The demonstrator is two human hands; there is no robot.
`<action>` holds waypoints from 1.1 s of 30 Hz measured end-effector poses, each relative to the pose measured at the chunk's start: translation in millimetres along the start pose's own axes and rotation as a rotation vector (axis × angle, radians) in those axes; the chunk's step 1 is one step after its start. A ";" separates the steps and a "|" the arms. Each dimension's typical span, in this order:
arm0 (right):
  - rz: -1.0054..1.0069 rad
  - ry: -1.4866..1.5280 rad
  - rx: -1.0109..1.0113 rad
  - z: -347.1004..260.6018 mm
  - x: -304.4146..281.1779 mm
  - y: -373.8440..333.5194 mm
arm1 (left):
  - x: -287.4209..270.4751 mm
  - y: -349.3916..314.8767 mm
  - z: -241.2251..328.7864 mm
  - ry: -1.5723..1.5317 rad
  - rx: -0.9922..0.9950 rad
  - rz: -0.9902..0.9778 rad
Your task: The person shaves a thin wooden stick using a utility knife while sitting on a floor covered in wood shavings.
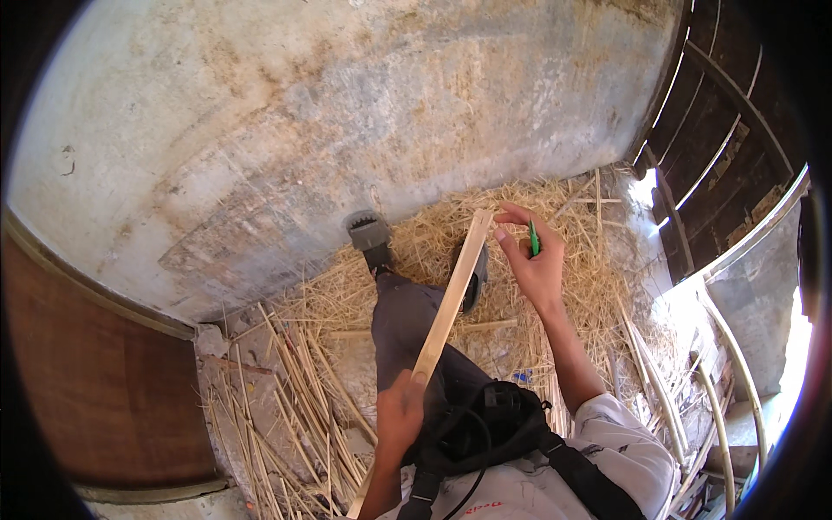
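Note:
A long, flat strip of pale split bamboo (452,299) slants across my lap, its far end raised over the straw. My left hand (400,409) is wrapped round its lower part, near my hip. At the far end, my right hand (536,260) has its thumb and index finger curved close to the tip; whether they touch it I cannot tell. A slim green pen-like thing (533,238) sticks out between the fingers of that hand, its lower part hidden in the palm.
Loose straw and shavings (572,251) cover the floor around my grey shoes (367,229). Thin bamboo sticks (295,407) lie in a heap at left, and longer poles (724,416) lean at right. A stained wall (390,104) rises ahead; a brown panel (95,373) stands at far left.

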State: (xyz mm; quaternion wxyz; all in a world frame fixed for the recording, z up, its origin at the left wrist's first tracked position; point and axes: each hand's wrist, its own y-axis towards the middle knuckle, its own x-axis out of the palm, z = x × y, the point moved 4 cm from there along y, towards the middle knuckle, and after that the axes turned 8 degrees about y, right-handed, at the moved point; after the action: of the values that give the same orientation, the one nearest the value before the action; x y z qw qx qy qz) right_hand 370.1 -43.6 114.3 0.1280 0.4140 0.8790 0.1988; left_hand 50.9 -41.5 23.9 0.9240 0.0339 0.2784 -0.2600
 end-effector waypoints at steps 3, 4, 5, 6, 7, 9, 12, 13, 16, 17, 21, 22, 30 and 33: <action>0.009 -0.034 0.029 4.3 -0.9 2.9 | -1.3 -1.0 5.5 -0.007 -0.010 -0.001; -0.004 -0.031 0.048 6.1 -1.3 3.5 | -1.3 -0.8 5.8 -0.007 -0.004 -0.003; -0.017 -0.027 0.069 8.7 -1.5 3.2 | -1.3 -1.1 5.3 -0.006 0.000 -0.004; -0.030 -0.024 0.091 11.3 -1.6 2.8 | -1.3 -1.3 5.0 -0.005 0.004 -0.007; -0.042 -0.018 0.098 13.9 -1.2 2.3 | -1.3 -1.4 5.7 -0.006 -0.001 -0.007; -0.066 -0.005 0.113 18.7 -0.2 1.4 | -1.6 -1.0 8.8 -0.007 -0.011 -0.008; -0.070 0.026 0.148 21.0 -0.1 0.2 | -2.9 -0.7 13.3 0.000 -0.011 -0.017; -0.076 0.033 0.155 22.0 -0.5 0.6 | -2.9 -0.5 14.0 0.001 -0.010 -0.016; -0.092 0.048 0.162 22.7 -2.2 2.0 | -2.4 0.1 15.1 0.005 -0.003 -0.015; -0.097 0.053 0.159 20.4 -1.7 2.1 | -2.6 0.2 14.7 0.008 -0.001 -0.014; -0.114 0.046 0.116 19.1 -2.5 3.3 | -2.1 0.0 13.4 0.001 0.002 -0.015; -0.119 0.065 0.110 19.8 -3.2 3.8 | -1.7 -0.1 12.3 -0.004 0.001 -0.023; -0.081 -0.138 0.174 22.8 -5.0 3.4 | 0.6 -0.4 0.8 -0.015 0.006 -0.027; -0.072 -0.211 0.104 26.6 -6.4 2.0 | 0.9 -0.7 2.3 -0.001 0.002 -0.023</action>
State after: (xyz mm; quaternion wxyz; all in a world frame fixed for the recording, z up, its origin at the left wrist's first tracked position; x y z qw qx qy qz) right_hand 385.8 -41.0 92.0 0.2053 0.4070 0.8840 0.1034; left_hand 52.3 -43.1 25.5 0.9210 0.0313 0.2783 -0.2707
